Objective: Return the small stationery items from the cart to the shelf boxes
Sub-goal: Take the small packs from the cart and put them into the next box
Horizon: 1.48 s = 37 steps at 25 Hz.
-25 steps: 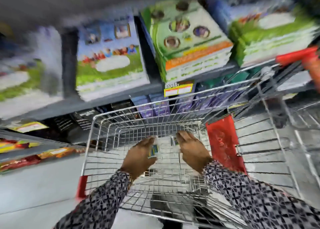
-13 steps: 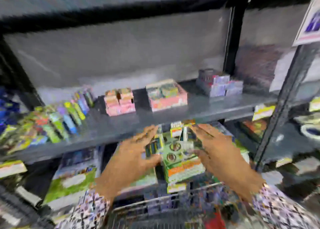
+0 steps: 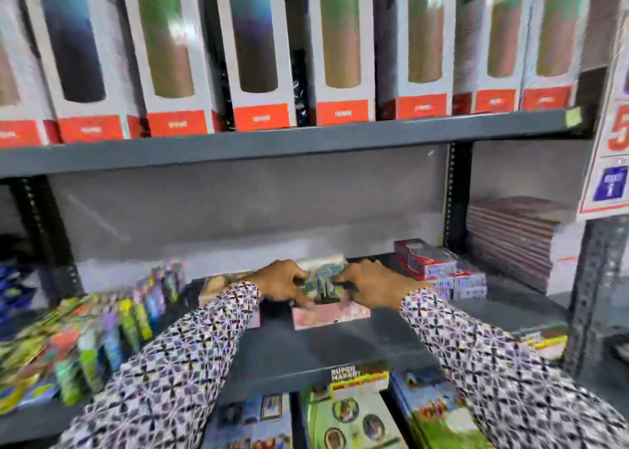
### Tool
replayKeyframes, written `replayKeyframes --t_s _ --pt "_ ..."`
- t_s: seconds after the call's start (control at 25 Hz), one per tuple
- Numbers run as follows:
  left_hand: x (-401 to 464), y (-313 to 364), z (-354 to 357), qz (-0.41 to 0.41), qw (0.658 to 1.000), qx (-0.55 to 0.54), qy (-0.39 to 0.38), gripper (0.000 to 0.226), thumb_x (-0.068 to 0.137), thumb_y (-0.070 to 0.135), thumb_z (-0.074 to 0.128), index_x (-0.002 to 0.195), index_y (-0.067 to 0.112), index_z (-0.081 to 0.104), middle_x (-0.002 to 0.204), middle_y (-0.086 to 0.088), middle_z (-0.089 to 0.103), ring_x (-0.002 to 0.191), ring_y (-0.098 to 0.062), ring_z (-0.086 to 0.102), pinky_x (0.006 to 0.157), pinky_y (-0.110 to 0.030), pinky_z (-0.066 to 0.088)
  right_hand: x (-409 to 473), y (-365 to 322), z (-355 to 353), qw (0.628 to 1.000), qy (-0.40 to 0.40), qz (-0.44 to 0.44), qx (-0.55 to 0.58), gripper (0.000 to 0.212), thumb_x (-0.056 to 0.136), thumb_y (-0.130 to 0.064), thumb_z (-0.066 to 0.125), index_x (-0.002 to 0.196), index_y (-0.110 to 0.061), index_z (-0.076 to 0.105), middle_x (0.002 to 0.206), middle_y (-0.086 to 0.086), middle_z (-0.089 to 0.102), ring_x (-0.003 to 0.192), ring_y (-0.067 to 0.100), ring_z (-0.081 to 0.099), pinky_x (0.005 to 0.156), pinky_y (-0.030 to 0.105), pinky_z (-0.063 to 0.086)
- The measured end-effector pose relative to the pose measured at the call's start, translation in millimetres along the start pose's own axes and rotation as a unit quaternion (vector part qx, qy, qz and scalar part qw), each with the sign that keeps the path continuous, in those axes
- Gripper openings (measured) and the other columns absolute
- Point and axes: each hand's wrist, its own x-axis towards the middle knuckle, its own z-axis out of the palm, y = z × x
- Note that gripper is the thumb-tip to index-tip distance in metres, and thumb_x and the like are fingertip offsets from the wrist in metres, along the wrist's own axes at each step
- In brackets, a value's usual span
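Hands over the box now — I read this as the drop-off step, with the small stationery items (image 3: 321, 283) held between both hands at centre frame, right above the open pink shelf box (image 3: 332, 314) on the grey shelf (image 3: 340, 346). My left hand (image 3: 284, 280) has its fingers curled onto the left side of the bundle; my right hand (image 3: 369, 283) pinches its right side. The picture is smeared, so I can't tell how many pieces are in the grip, or whether their lower ends already sit inside the box.

Next move, as I judge it: lower the bundle straight down into the opening, keep it upright, then let go with both hands together so nothing tips over the rim.

Around it — a second pink box (image 3: 226, 287) just left of the target, partly behind my left sleeve, and a stack of red-and-white packets (image 3: 435, 270) just to the right. Colourful packs (image 3: 102, 329) fill the lower left of the frame. Tall boxed rolls (image 3: 258, 50) stand on the shelf across the top, well clear of me. Nothing blocks the opening; the close neighbours on both sides are the only thing my knuckles might nudge. The cart is out of view.
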Motion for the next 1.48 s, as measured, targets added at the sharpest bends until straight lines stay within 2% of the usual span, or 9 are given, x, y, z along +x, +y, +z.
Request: replayKeyframes --t_s 0.2,0.48,0.64,0.88,1.0,1.16,1.24,1.36,1.48 --pt "7.4 -14.5 12.9 -0.006 0.999 0.032 0.021 0.048 0.089 0.042 0.081 0.133 0.023 0.074 0.14 0.001 0.072 0.129 -0.019 0.066 0.11 -0.03 0.049 10.1 15.5 26.0 0.998 -0.05 -0.027 0.027 0.035 0.097 -0.011 0.049 0.124 -0.013 0.071 0.128 0.017 0.07 0.118 0.04 0.063 0.101 0.045 0.052" --pt "-12.9 -1.7 37.3 0.012 1.0 0.015 0.018 0.042 0.102 0.035 0.045 0.133 0.024 0.072 0.145 0.004 0.068 0.131 -0.023 0.066 0.118 -0.036 0.047 -8.8 -0.4 42.1 0.997 -0.038 -0.058 0.019 0.056 0.089 -0.056 0.023 0.095 -0.018 0.064 0.111 0.01 0.07 0.101 0.029 0.065 0.092 0.047 0.054" --pt "2.1 5.8 25.4 -0.001 0.997 0.017 0.073 0.044 0.089 0.016 0.047 0.117 0.021 0.081 0.125 -0.003 0.079 0.116 -0.024 0.073 0.107 -0.034 0.055 15.8 20.5 18.8 0.996 -0.034 -0.021 0.075 0.037 0.098 -0.048 0.046 0.107 -0.023 0.071 0.11 0.009 0.073 0.101 0.032 0.064 0.092 0.044 0.052" --pt "39.2 10.6 27.4 -0.029 0.974 0.156 -0.159 0.066 0.113 0.04 0.03 0.168 0.01 0.008 0.178 -0.014 0.0 0.165 -0.03 0.001 0.132 -0.046 0.004 57.3 33.0 14.7 0.986 -0.156 0.001 0.052 0.053 0.101 -0.03 0.057 0.153 -0.025 0.047 0.155 0.006 0.051 0.138 0.029 0.051 0.105 0.027 0.04" --pt "42.8 11.1 23.0 -0.036 0.975 0.132 -0.174 0.063 0.113 0.029 0.034 0.167 0.008 0.011 0.177 -0.016 0.001 0.165 -0.031 0.003 0.132 -0.043 0.006 64.5 43.4 12.1 0.983 -0.159 0.004 0.095 0.052 0.102 -0.035 0.061 0.152 -0.027 0.049 0.154 0.001 0.054 0.138 0.023 0.051 0.115 0.032 0.038" --pt "56.5 18.6 17.9 -0.059 0.987 0.075 -0.128 0.047 0.104 0.021 0.044 0.149 0.012 0.051 0.159 -0.016 0.049 0.123 -0.028 0.059 0.092 -0.034 0.052 82.1 45.2 12.6 0.987 -0.133 0.001 0.092 0.047 0.106 -0.034 0.052 0.152 -0.025 0.049 0.154 0.007 0.053 0.14 0.029 0.049 0.119 0.047 0.036" --pt "60.5 18.0 23.9 -0.06 0.983 0.098 -0.145 0.039 0.105 0.02 0.04 0.138 0.009 0.057 0.143 -0.022 0.059 0.103 -0.022 0.063 0.07 -0.029 0.046 90.2 45.3 21.4 0.99 -0.127 -0.005 0.058 0.049 0.106 -0.037 0.048 0.153 -0.027 0.044 0.158 0.008 0.047 0.143 0.031 0.044 0.12 0.049 0.034" --pt "58.0 12.6 31.3 -0.062 0.979 0.128 -0.145 0.057 0.109 0.025 0.031 0.164 0.009 0.026 0.175 -0.019 0.018 0.159 -0.035 0.026 0.125 -0.045 0.032 90.8 49.3 35.2 0.994 -0.105 -0.002 0.034 0.054 0.104 -0.043 0.047 0.155 -0.028 0.038 0.16 0.008 0.043 0.145 0.033 0.042 0.12 0.056 0.032" --pt "47.0 19.3 29.2 -0.054 0.988 0.089 -0.116 0.062 0.109 0.02 0.032 0.167 0.008 0.017 0.177 -0.017 0.006 0.163 -0.032 0.015 0.13 -0.041 0.02 82.9 46.2 39.1 0.995 -0.09 -0.002 0.038 0.057 0.104 -0.04 0.045 0.158 -0.024 0.033 0.163 0.009 0.039 0.149 0.034 0.036 0.122 0.06 0.027"
